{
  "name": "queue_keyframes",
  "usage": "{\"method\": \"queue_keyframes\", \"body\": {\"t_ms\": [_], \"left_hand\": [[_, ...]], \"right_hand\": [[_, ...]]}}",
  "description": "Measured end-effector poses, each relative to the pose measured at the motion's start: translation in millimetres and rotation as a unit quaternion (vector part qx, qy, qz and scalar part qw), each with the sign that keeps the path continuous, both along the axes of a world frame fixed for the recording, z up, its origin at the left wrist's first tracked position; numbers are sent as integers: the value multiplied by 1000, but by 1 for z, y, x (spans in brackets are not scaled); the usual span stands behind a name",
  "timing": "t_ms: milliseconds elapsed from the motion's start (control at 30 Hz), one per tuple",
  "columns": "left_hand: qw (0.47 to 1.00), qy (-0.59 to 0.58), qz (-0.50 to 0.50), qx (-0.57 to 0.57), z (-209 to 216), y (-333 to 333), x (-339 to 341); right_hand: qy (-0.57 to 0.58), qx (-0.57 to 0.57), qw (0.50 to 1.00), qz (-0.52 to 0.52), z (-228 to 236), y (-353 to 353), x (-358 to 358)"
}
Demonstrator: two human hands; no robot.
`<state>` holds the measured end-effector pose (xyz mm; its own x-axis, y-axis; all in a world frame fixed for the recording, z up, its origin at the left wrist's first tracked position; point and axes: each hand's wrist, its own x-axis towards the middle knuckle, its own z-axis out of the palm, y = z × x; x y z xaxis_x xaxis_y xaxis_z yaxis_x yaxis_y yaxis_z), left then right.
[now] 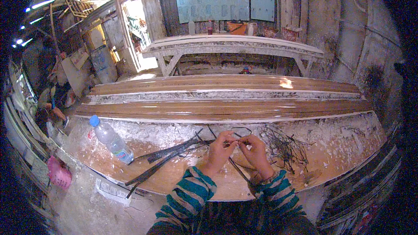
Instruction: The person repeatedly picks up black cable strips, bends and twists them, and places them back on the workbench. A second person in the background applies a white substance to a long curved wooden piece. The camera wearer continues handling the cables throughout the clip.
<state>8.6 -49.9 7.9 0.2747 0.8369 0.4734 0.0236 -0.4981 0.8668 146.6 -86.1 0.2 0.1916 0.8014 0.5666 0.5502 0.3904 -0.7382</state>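
My left hand (pixel 220 151) and my right hand (pixel 255 153) meet over the near part of the wooden table (pixel 109 165). Both are closed, thumbs and fingertips pinched together; what lies between them is too small to make out. Long flat black strips (pixel 167 151) stretch from the table's near left edge up to my left hand. Another dark strip (pixel 238 170) runs down below my hands toward the front edge. Beside my right hand lies a loose tangle of thin black strands (pixel 287 148).
A clear plastic bottle with a blue cap (pixel 112 139) leans at the left of the table. Two glossy brown boards (pixel 226 108) lie across its far side. Behind stands a whitish bench (pixel 235 43) with an orange container (pixel 237 28). A pink bag (pixel 58 173) is at the left.
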Motion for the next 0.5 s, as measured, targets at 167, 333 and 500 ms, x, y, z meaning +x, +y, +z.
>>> {"method": "queue_keyframes", "body": {"t_ms": [167, 333, 500], "left_hand": [[996, -39, -39, -76, -7, 8, -1], [974, -95, -126, -162, -10, 16, -2], [974, -94, -129, -159, -12, 18, -2]], "right_hand": [[133, -96, 983, 86, -6, 3, 3], [301, -159, 917, 207, -6, 5, 7], [426, -211, 841, 257, -2, 3, 8]]}}
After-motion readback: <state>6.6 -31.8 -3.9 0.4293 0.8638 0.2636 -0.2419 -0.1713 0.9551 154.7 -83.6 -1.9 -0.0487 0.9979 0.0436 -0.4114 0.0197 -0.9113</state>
